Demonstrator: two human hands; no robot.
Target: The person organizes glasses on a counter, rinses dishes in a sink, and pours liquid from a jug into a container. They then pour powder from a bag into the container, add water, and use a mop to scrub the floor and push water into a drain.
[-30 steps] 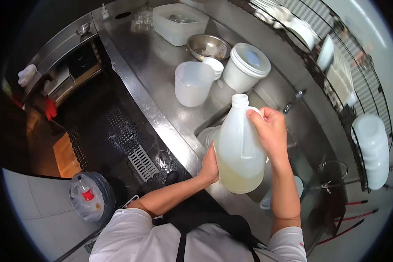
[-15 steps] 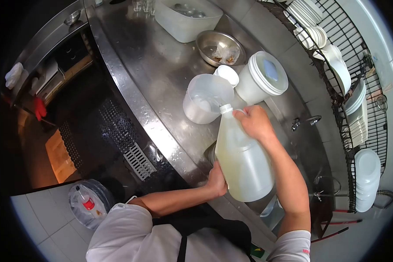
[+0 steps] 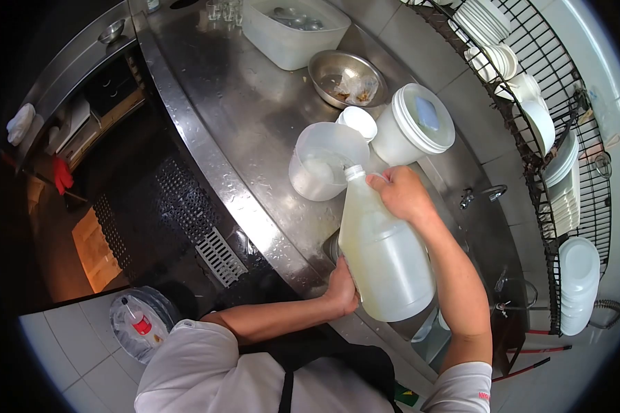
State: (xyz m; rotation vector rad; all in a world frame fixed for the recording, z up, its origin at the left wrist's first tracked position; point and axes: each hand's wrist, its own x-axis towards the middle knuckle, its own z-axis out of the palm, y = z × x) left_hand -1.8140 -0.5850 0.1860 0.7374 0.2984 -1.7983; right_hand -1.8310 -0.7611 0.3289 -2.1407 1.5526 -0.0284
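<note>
A large translucent plastic jug (image 3: 390, 272) lies tilted, its white neck at the rim of a translucent plastic tub (image 3: 297, 165). My right hand (image 3: 404, 195) is closed round the jug's handle near the neck. Lower down, my left hand (image 3: 342, 288) grips the jug's side, with its fingers partly hidden by the jug. Liquid shows pale inside the tub. Beyond the tub sit a small white container (image 3: 357, 122) and a lidded white bucket (image 3: 401, 134).
Farther along the steel counter (image 3: 220, 110) are a metal bowl (image 3: 322, 86) with scraps and a plastic bin (image 3: 282, 51) holding metal ware. A wire rack (image 3: 585, 199) of white dishes hangs at right, above a tap (image 3: 486, 195). Lower left stands a lined trash bin (image 3: 124, 337).
The pale patch of liquid in the tub looks different. The jug and both hands have barely shifted; the view has tilted slightly.
</note>
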